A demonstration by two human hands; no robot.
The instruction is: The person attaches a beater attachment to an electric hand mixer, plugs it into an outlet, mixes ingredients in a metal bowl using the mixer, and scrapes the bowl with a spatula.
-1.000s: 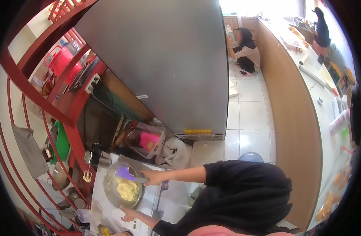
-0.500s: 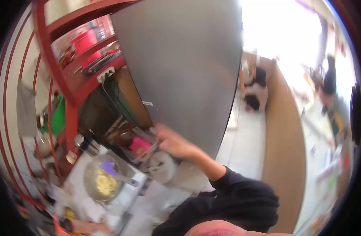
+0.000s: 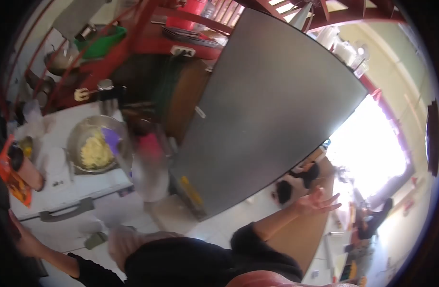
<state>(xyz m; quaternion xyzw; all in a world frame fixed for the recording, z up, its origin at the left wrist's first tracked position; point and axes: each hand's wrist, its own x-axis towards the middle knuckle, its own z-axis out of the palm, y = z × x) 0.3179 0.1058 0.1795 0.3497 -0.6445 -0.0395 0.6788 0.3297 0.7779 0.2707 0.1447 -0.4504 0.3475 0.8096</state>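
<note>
My right hand (image 3: 317, 203) is raised in the air at the right, fingers spread, holding nothing. At the lower left edge my left hand (image 3: 23, 239) shows in part, beside the white worktop (image 3: 104, 186). A finger of it is stretched out; the others are dark and hard to make out. Closest to it are an orange packet (image 3: 18, 193) and a brownish cylindrical container (image 3: 29, 173). A metal bowl (image 3: 76, 129) on the worktop holds a pale yellow creamy mixture (image 3: 96, 150). A purple spatula (image 3: 110, 139) leans inside the bowl.
A tall grey panel (image 3: 272, 115), like a fridge side, stands ahead. A black-and-white animal (image 3: 296, 186) is on the floor past it. Red railings and shelves hold a green basin (image 3: 102, 42). A power strip (image 3: 183, 50) hangs behind the worktop.
The view has swung and tilted. My right hand has gone from beside the panel, over the clutter, to the right with fingers spread. My left hand now shows at the left edge.
</note>
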